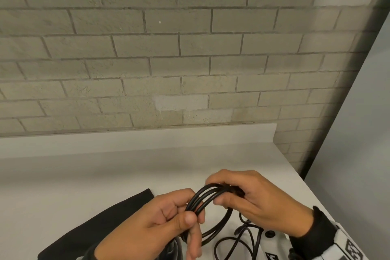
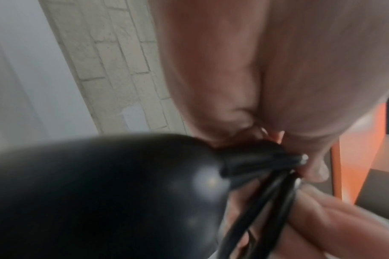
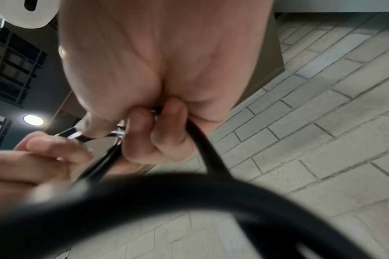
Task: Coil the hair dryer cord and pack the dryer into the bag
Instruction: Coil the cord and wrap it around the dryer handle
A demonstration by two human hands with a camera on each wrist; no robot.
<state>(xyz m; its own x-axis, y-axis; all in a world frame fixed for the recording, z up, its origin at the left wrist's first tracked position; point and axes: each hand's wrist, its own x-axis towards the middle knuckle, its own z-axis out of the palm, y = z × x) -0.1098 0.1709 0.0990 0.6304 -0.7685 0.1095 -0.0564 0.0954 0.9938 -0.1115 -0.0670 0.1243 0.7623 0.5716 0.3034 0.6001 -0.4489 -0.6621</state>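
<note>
Both hands, left hand (image 1: 147,226) and right hand (image 1: 253,198), clench the glossy black cord (image 1: 207,195) (several round loops). Only the left wrist view shows the dryer's smooth rounded body (image 2: 100,192).

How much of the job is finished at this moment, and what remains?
Done: several loops of the cord are gathered into a coil. In hand: the left hand and right hand both grip that coil above the table. Left: some loose cord lies uncoiled near the right wrist, and the black bag lies flat on the table, with the dryer not yet packed.
</note>
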